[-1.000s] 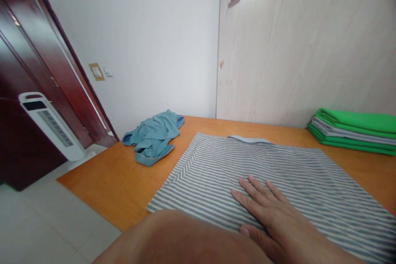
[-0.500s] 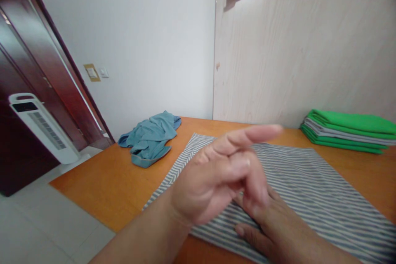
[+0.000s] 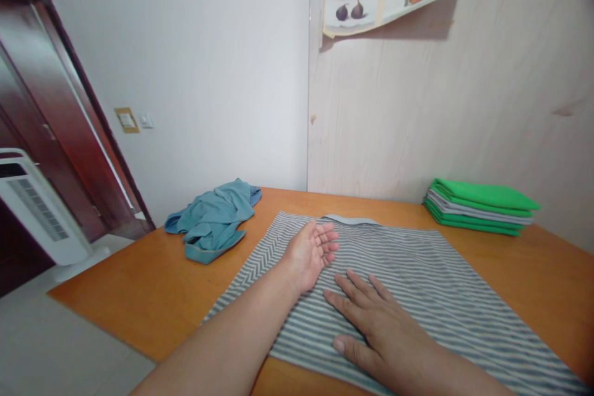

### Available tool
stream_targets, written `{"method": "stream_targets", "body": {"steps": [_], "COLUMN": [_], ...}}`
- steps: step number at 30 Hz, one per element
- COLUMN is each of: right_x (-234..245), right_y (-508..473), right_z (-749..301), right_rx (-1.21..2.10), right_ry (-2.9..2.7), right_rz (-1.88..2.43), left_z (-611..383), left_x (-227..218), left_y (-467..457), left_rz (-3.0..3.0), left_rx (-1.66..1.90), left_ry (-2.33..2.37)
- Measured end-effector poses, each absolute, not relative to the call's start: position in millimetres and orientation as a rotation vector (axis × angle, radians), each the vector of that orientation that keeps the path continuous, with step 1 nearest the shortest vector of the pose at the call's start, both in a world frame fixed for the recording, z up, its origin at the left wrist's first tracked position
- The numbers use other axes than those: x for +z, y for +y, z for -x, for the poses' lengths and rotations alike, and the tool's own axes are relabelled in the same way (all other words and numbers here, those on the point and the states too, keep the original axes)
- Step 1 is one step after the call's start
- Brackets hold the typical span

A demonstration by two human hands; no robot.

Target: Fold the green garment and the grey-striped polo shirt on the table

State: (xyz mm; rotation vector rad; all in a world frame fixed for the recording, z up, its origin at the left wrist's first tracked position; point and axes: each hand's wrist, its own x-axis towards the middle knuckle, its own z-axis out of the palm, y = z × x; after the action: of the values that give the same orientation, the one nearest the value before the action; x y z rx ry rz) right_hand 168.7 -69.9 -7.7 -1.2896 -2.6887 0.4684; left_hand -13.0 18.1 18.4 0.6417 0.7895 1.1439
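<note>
A grey-and-white striped shirt (image 3: 417,272) is spread flat on the wooden table, with a plain grey collar band at its far edge. On its near half, my right hand (image 3: 375,318) lies palm down with the fingers spread. My left hand (image 3: 312,255) is over the left part of the shirt, turned on its side with the palm to the right and the fingers loosely curved apart. Nothing is in either hand. Whether the left hand's edge touches the cloth I cannot tell.
A crumpled teal garment (image 3: 216,216) lies on the table (image 3: 139,278) at the back left. Folded green and grey cloths (image 3: 480,207) are stacked at the back right. A white tower fan (image 3: 39,210) stands on the floor at the left. Walls rise behind the table.
My left hand has moved down and away from the camera, its pointing finger now level with the others. My right hand stays on the shirt. The camera view has tilted up.
</note>
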Motion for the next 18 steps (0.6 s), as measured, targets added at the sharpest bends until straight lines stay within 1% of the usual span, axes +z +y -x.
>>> {"method": "stream_targets", "body": {"steps": [13,18], "right_x": [-7,-4], "right_y": [-69,-70], "right_z": [-169,-169], "right_rx": [0.527,0.578], "right_ry": [-2.674,-2.675], "right_rz": [1.281,1.314], "left_z": [13,10], "left_x": [13,6], "left_y": [20,20], "left_rz": [-0.666,-0.886], "left_rx": [1.147,1.218], "left_ry": [0.807,0.815]}}
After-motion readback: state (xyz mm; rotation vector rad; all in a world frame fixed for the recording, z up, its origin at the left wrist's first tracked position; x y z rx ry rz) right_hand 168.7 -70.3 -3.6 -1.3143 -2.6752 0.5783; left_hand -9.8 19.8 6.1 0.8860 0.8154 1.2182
